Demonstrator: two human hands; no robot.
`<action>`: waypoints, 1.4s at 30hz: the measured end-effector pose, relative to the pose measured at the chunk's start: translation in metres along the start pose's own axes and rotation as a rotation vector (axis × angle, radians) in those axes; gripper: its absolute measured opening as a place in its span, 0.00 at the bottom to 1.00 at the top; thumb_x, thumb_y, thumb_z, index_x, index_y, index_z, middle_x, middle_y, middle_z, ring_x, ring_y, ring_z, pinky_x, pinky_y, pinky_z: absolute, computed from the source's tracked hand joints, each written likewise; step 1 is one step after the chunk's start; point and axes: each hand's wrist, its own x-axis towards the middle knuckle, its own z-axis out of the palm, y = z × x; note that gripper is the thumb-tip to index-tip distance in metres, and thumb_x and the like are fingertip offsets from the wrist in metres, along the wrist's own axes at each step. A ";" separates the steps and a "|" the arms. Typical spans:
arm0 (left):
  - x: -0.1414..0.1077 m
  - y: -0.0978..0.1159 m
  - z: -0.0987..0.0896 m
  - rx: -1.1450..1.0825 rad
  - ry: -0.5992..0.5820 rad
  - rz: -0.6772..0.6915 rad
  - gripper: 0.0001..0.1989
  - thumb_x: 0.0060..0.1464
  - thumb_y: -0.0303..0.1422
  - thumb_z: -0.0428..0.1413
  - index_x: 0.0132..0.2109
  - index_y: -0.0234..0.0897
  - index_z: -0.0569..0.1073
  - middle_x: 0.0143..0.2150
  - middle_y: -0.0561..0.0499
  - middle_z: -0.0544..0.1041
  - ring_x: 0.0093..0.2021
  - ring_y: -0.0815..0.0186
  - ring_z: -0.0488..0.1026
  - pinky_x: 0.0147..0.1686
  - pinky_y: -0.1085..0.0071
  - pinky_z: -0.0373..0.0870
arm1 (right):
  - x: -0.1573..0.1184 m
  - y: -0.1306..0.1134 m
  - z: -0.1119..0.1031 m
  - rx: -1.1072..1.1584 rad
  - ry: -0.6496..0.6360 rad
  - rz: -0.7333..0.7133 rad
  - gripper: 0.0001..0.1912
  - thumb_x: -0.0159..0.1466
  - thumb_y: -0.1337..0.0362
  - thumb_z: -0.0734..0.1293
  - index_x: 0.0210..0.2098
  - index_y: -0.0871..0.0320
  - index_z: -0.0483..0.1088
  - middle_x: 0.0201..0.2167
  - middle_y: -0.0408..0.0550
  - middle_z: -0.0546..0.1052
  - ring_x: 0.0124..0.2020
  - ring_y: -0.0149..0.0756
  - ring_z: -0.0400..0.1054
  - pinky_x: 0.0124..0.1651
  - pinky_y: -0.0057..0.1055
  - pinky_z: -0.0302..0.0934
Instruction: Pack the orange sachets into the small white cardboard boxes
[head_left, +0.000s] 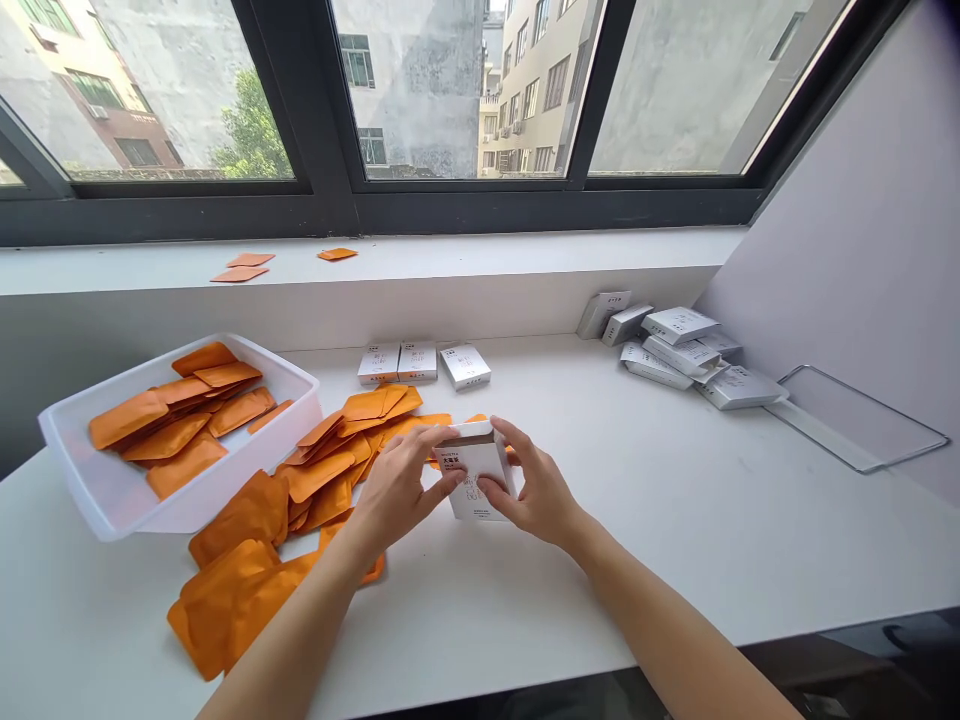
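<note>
A small white printed carton (477, 492) stands upright on the table between both hands, its top end towards the window. My left hand (409, 478) grips its left side, thumb on the front face and fingers at the top edge. On the other side my right hand (536, 490) holds it the same way, thumb against the front. The top looks open, with a dark gap under the flap; what is inside cannot be seen. Close to my left hand lies a loose heap of orange sachets (322, 478), some hidden behind the hand and forearm.
A translucent plastic bin (300, 390) with more orange sachets stands left. Several white cartons (465, 366) lie behind my hands. Another carton pile (679, 350) sits at back right beside a clear tray-like frame (862, 420). Flat orange pieces (337, 254) rest on the windowsill.
</note>
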 end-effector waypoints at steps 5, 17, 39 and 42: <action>-0.002 -0.001 -0.003 0.064 0.067 0.157 0.13 0.60 0.37 0.53 0.49 0.44 0.59 0.41 0.51 0.71 0.35 0.67 0.70 0.36 0.68 0.67 | -0.001 -0.006 -0.001 -0.131 0.092 -0.135 0.28 0.57 0.68 0.65 0.54 0.46 0.52 0.36 0.42 0.73 0.26 0.31 0.66 0.31 0.33 0.66; 0.000 0.002 0.004 0.221 -0.203 -0.103 0.32 0.61 0.47 0.48 0.67 0.42 0.48 0.56 0.42 0.70 0.50 0.56 0.69 0.50 0.57 0.63 | 0.007 -0.001 -0.049 -0.257 0.603 0.277 0.30 0.61 0.55 0.63 0.58 0.50 0.45 0.38 0.48 0.71 0.30 0.36 0.69 0.29 0.32 0.66; 0.067 -0.021 -0.028 -0.671 0.333 -0.552 0.14 0.54 0.37 0.47 0.44 0.34 0.69 0.31 0.52 0.72 0.30 0.66 0.69 0.31 0.72 0.67 | -0.001 0.000 -0.042 -0.116 0.210 0.266 0.24 0.60 0.58 0.64 0.50 0.48 0.48 0.27 0.36 0.71 0.22 0.30 0.62 0.26 0.27 0.60; 0.058 -0.008 -0.029 -0.702 0.344 -0.618 0.11 0.49 0.32 0.48 0.41 0.37 0.65 0.28 0.56 0.66 0.25 0.70 0.63 0.25 0.75 0.62 | -0.003 -0.002 -0.040 -0.148 0.153 0.151 0.24 0.61 0.57 0.63 0.52 0.48 0.48 0.24 0.34 0.68 0.19 0.28 0.58 0.24 0.25 0.57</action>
